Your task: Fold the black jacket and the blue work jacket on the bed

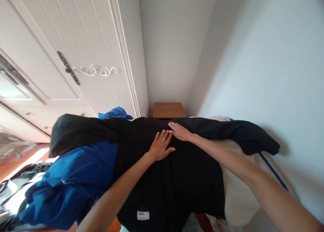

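Note:
A black jacket [197, 171] lies spread out with its sleeves stretched to the left and right. Near its lower edge is a white label [143, 215]. My left hand [160, 146] rests flat on the jacket's upper middle, fingers apart, with a ring on one finger. Just to its right and slightly higher, my right hand [180, 131] lies on the black cloth with its fingers stretched toward the left. The fingertips of the two hands are close together. Neither hand grips anything.
Blue clothing [73, 178] lies under the jacket's left side, and a cream cloth [238, 191] with a blue stripe under its right. A white wardrobe [101, 29] stands at left, a wooden surface [169, 110] behind. A pale wall [265, 73] rises at right.

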A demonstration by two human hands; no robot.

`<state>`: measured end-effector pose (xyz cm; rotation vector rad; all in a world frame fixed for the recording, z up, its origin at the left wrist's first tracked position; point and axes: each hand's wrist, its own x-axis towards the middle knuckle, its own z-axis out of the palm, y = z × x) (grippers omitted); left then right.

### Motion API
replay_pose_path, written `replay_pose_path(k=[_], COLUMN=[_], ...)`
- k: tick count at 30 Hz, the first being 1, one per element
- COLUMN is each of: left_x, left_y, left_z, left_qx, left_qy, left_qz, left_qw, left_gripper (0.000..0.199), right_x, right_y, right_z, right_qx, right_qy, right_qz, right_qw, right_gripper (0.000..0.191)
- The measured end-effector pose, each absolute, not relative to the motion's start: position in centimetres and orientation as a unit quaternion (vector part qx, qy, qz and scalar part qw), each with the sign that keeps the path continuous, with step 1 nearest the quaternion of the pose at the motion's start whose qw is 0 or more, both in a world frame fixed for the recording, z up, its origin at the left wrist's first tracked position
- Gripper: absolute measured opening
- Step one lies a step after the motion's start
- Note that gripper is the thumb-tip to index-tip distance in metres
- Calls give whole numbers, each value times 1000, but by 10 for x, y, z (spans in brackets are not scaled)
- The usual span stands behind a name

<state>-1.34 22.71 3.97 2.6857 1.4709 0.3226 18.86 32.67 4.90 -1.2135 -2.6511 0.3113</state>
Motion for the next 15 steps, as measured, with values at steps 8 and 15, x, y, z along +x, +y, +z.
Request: replay_pose_path(k=[8, 15], left_x=[-18, -19], left_y=[188, 186], left_z=[16, 15], left_qx=[894, 889], left_qy=[428, 440], left_qz=[129, 128], left_qw=[39, 25], left_gripper=[64, 63], right_x=[245, 263], right_y=[389, 372], right_z=[29, 65], right_qx=[-467, -535], right_qy=[-883, -844], right_qz=[42, -36], right_qw=[-15, -9], right_gripper=[73, 71])
